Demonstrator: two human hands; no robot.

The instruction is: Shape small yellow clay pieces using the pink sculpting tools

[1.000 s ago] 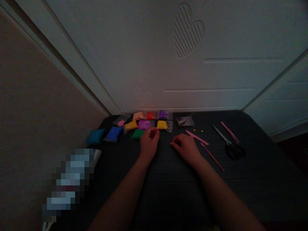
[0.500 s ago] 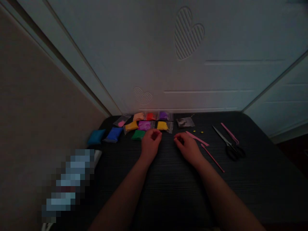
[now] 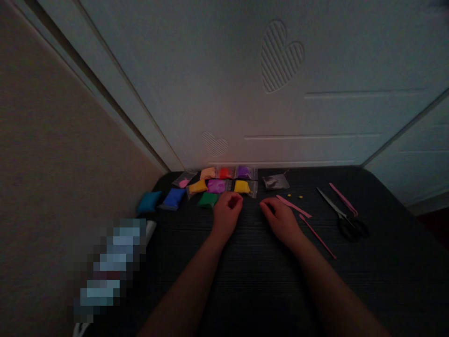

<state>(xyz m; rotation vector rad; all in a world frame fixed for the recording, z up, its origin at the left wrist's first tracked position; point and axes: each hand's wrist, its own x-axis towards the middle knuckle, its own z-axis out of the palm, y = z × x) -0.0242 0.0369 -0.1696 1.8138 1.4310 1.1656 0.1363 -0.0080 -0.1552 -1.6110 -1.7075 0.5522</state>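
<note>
Both my hands rest on a dark ribbed table [image 3: 245, 271] in dim light. My left hand [image 3: 226, 214] is curled, its fingertips pinched together just in front of a yellow clay packet [image 3: 242, 186] and beside a green one [image 3: 207, 200]; what it holds is too small to make out. My right hand [image 3: 280, 218] lies palm down with the fingers bent and close together, next to a flat pink modelling tool [image 3: 293, 206]. Nothing shows in it.
Several small clay packets lie at the table's back: blue [image 3: 172, 198], teal [image 3: 149, 201], magenta [image 3: 216, 186], red [image 3: 225, 172], purple [image 3: 244, 172]. Black scissors [image 3: 345, 217], pink sticks [image 3: 316, 237] and a dark packet [image 3: 276, 181] lie to the right. A white panelled wall stands behind.
My right hand has slid a little forward and up the table towards my left hand. The view has shifted slightly. The left hand stays curled in the same place.
</note>
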